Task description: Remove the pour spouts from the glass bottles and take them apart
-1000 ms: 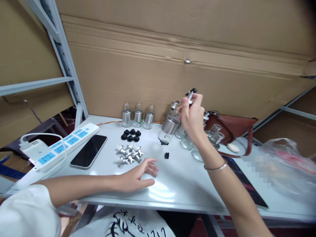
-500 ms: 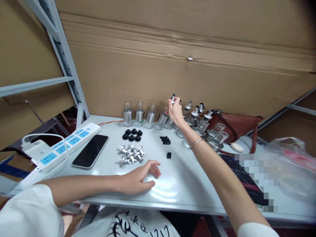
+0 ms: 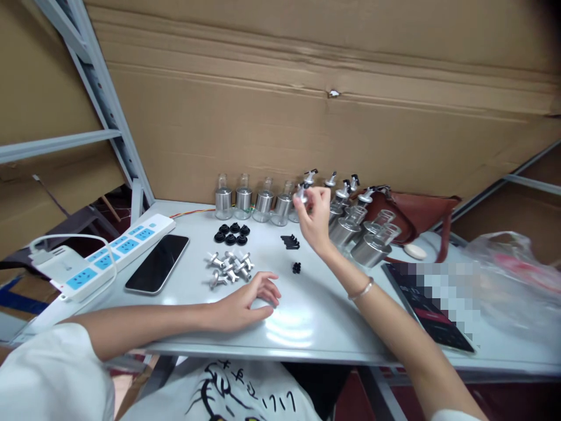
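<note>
Right grip: through the head view I see the right hand (image 3: 315,219) pinched narrow, thumb and fingertips on a silver metal pourer top with a black tip (image 3: 301,192); I judge it is held high so the fingers clear the glass.
Pourer top's place: over a clear glass bottle with a steel sleeve (image 3: 294,215) at the back of the white, glossy surface (image 3: 333,327); fingers hide the neck, so I cannot tell whether it is seated.
Left grip: the left hand (image 3: 249,301) holds nothing; it rests near the front edge, fingers loosely curled, which I read as leaving the reach lane free.
Silver pieces: a pile of silver metal spout parts (image 3: 230,267) lies just beyond the left hand, close enough to pick from.
Black parts: six round black stoppers (image 3: 232,234), a row of slim black levers (image 3: 290,241) and a cluster of tiny black beads (image 3: 297,268) sit apart, seemingly sorted by kind.
Bare bottles: four steel-sleeved glass bottles without tops (image 3: 263,200) line the cardboard backing (image 3: 263,128), likely out of the working middle.
Topped bottles: several with silver pourers (image 3: 366,196) stand grouped right of the hand, near a brown leather bag (image 3: 407,219).
Left edge: a black-screened phone (image 3: 158,264) lies beside a white power strip with blue sockets (image 3: 118,251).
</note>
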The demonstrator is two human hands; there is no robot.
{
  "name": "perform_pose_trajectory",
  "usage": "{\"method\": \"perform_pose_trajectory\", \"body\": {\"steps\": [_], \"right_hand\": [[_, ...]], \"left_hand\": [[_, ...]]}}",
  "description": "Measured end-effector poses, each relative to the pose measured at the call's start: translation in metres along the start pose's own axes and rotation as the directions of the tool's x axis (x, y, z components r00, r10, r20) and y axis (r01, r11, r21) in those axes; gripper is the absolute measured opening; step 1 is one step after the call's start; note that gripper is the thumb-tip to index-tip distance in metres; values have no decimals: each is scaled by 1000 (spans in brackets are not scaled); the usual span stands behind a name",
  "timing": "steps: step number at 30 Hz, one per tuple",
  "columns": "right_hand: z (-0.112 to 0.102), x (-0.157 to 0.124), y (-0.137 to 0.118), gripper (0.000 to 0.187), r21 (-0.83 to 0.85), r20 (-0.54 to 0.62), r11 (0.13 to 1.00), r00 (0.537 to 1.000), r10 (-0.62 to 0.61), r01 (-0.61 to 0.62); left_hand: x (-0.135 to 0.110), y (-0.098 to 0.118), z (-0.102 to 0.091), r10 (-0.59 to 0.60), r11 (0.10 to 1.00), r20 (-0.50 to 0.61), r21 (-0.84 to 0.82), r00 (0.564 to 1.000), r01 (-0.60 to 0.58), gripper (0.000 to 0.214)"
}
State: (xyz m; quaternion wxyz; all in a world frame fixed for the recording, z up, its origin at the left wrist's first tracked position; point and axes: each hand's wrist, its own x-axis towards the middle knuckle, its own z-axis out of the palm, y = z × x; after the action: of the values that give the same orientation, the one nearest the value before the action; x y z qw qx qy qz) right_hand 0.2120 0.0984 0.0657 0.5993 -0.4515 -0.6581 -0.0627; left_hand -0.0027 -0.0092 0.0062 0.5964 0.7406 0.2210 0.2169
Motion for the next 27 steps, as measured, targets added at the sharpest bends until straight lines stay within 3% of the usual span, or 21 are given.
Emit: {"method": "perform_pose_trajectory", "body": {"steps": [3, 6, 9, 13, 20, 23, 27], "right_hand": [[-16, -34, -24, 29, 121, 177, 993, 984, -33, 11], [-26, -57, -43, 26, 268, 459, 953, 888, -1, -138], [-30, -67, -52, 24, 289, 619, 935, 785, -17, -208], [-30, -69, -52, 24, 280, 738, 924, 674, -35, -259], [-31, -70, -49, 30, 249, 871, 917, 486, -70, -313], [-32, -71, -49, 34, 235, 881, 940, 462, -99, -248], [-32, -76, -50, 28, 211, 844, 976, 513, -158, -46]], "left_hand": [[2, -2, 0, -22, 994, -47, -112, 999, 16, 49], [4, -5, 0, -33, 973, -118, -230, 993, 5, 58], [5, -4, 0, -35, 970, -138, -244, 990, 1, 49], [6, -2, -1, -40, 991, -119, -134, 992, 24, 30], [7, -7, -2, -68, 980, -185, -196, 980, 31, 33], [7, -9, -1, -52, 965, -211, -263, 976, -5, 42], [6, -11, 0, -46, 955, -234, -296, 971, -26, 51]]}}
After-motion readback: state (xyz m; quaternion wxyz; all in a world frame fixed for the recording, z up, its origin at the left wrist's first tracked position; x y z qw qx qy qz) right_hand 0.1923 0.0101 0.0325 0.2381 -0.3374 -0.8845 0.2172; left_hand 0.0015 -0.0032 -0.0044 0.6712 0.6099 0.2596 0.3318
